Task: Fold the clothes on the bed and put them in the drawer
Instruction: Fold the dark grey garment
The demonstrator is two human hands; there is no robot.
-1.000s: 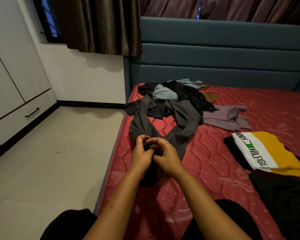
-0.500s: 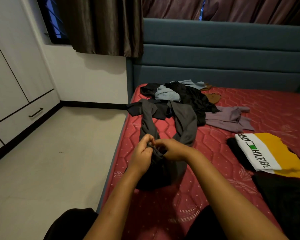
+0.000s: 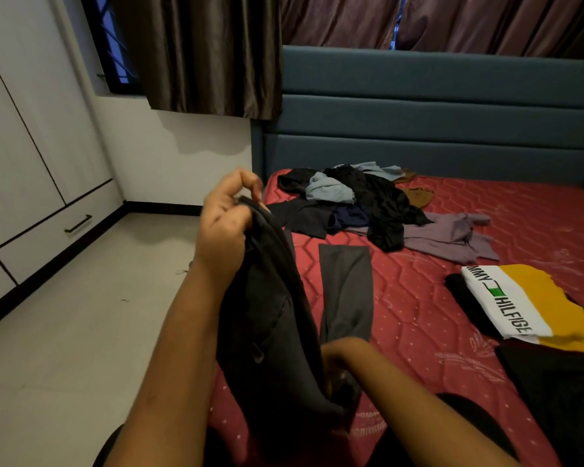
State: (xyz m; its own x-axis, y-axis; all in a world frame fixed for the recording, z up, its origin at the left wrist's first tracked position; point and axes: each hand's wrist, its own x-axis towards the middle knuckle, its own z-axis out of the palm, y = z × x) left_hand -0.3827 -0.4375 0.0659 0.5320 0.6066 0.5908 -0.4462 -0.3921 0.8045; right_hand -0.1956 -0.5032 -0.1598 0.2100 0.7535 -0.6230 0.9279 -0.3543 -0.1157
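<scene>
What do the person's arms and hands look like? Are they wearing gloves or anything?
No gloves. The left hand and right hand are bare, with no rings, watch or bracelet showing, and no sleeves are in view.

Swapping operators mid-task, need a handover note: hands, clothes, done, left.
Left hand: raised, grips one end of the dark grey trousers.
Right hand: holds them lower down; one leg lies on the red mattress.
Done: Tommy Hilfiger shirt folded, on the right.
Left: fold the trousers and the unfolded clothes pile, then put everything in the drawer, now closed.
</scene>
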